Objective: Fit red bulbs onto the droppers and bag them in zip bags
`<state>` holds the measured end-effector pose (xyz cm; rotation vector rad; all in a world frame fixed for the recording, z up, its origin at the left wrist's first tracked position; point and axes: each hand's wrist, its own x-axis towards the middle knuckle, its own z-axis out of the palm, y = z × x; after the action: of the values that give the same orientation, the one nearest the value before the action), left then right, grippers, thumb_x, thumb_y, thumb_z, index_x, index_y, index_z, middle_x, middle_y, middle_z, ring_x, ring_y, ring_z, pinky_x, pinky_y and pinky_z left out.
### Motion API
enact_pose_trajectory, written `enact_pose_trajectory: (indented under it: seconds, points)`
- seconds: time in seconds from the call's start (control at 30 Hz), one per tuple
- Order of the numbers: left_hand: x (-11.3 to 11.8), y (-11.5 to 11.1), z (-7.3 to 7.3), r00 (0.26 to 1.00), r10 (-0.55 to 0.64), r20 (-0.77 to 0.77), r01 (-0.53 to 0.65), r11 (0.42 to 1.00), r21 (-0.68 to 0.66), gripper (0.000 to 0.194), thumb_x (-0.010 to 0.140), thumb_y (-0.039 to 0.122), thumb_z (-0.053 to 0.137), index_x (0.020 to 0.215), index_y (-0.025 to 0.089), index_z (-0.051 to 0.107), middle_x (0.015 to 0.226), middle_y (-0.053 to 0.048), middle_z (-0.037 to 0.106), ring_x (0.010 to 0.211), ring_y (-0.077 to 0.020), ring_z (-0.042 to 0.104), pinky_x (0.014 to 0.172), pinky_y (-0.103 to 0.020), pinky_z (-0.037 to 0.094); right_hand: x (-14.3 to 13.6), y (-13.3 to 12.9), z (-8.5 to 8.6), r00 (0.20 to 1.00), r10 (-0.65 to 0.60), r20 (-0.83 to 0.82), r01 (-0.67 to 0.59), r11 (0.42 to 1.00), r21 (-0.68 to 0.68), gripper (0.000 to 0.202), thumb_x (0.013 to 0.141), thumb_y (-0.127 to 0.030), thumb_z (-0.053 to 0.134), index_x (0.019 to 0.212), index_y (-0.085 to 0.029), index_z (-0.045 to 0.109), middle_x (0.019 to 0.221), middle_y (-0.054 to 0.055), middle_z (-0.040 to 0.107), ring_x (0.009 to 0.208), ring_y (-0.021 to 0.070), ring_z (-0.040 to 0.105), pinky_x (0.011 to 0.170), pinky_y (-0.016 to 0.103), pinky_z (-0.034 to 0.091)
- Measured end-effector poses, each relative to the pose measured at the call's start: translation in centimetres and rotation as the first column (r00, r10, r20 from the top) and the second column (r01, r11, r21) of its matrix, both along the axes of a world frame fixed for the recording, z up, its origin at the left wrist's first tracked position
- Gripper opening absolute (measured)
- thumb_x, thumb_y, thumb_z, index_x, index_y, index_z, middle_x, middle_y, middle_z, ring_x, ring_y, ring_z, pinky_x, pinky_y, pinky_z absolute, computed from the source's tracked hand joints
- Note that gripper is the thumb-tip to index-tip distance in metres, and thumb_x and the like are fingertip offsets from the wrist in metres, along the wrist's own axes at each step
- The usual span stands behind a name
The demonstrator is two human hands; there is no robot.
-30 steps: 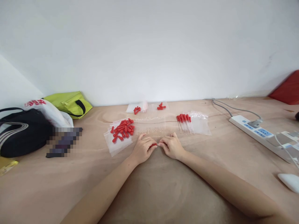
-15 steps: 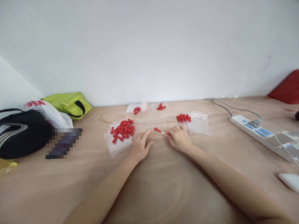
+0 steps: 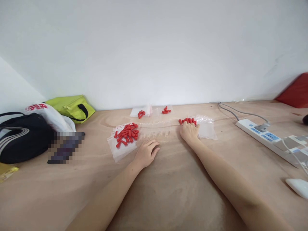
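My right hand (image 3: 189,132) lies over the lower part of a row of droppers (image 3: 190,120). Their red rubber bulbs stick out beyond my knuckles, and the hand hides their clear tubes. Its fingers are curled, closed on the leftmost dropper (image 3: 180,122); the fingertips themselves are hidden. My left hand (image 3: 147,154) rests on the table, holding nothing, fingers loosely bent and thumb apart. Just beyond it is a row of thin clear tubes (image 3: 155,130) laid side by side. A pile of loose red rubber bulbs (image 3: 127,134) lies on clear zip bags (image 3: 120,152) to its left.
Smaller groups of red bulbs (image 3: 141,114) lie on bags near the wall. More clear bags (image 3: 207,128) are right of the droppers. A power strip (image 3: 257,134) with cables stands at right. Bags, including a green one (image 3: 69,106) and a black one (image 3: 26,138), sit at left.
My right hand has carried a red-bulbed dropper rightward to the left end of the row. My left hand has drawn back slightly from the clear tubes.
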<state>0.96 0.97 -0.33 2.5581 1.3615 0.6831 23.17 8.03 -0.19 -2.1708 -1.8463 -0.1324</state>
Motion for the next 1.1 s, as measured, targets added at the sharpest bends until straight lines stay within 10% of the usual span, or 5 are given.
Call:
enact_pose_trajectory:
  seconds: [0.3,0.5,0.63,0.97,1.1]
  points:
    - [0.0,0.0,-0.1,1.0,0.024,-0.007,-0.024,0.999,0.046,0.019,0.084,0.027,0.045,0.094,0.021,0.06,0.099,-0.004,0.062,0.094,-0.0201,0.055,0.083,-0.036,0.041,-3.9,0.9,0.9,0.986,0.014,-0.168,-0.035,0.992,-0.125,0.031,0.079,-0.033,0.042,0.082,-0.014,0.066,0.084,0.014,0.065,0.085,0.0275,0.057,0.078,0.042,0.027]
    - [-3.2,1.9,1.0,0.868,0.495,-0.046,-0.457,0.831,0.317,0.014,0.077,0.028,0.054,0.084,0.022,0.064,0.091,-0.008,0.061,0.087,-0.0276,0.05,0.074,-0.042,0.037,-5.1,1.2,0.7,0.986,-0.03,-0.162,0.011,0.992,-0.122,0.034,0.079,-0.033,0.04,0.081,-0.011,0.066,0.085,0.017,0.065,0.084,0.0287,0.057,0.077,0.044,0.027]
    - [-4.9,3.8,1.4,0.791,0.607,-0.077,-0.554,0.763,0.333,0.017,0.075,0.034,0.055,0.085,0.023,0.064,0.094,-0.008,0.059,0.092,-0.0304,0.048,0.078,-0.046,0.032,-5.1,1.2,0.8,0.987,-0.019,-0.158,-0.008,0.986,-0.166,0.033,0.079,-0.029,0.039,0.079,-0.011,0.066,0.084,0.017,0.065,0.082,0.0282,0.058,0.076,0.043,0.027]
    - [-4.3,6.0,1.9,0.796,0.6,-0.085,-0.552,0.776,0.307,0.016,0.079,0.028,0.05,0.074,0.019,0.062,0.085,-0.009,0.06,0.092,-0.0288,0.05,0.078,-0.044,0.032,-4.0,-1.9,0.5,0.97,0.24,-0.051,-0.234,0.968,0.093,0.031,0.083,-0.029,0.036,0.082,-0.011,0.06,0.084,0.017,0.063,0.088,0.0288,0.051,0.076,0.042,0.025]
    - [-3.3,4.2,2.2,0.928,0.333,0.167,-0.364,0.904,0.226,0.016,0.083,0.025,0.045,0.084,0.018,0.059,0.085,-0.007,0.06,0.087,-0.0213,0.053,0.076,-0.034,0.04,-2.4,-4.3,-0.5,0.888,0.458,-0.036,-0.442,0.874,0.203,0.025,0.086,-0.027,0.034,0.082,-0.013,0.054,0.081,0.011,0.062,0.081,0.0231,0.052,0.075,0.037,0.024]
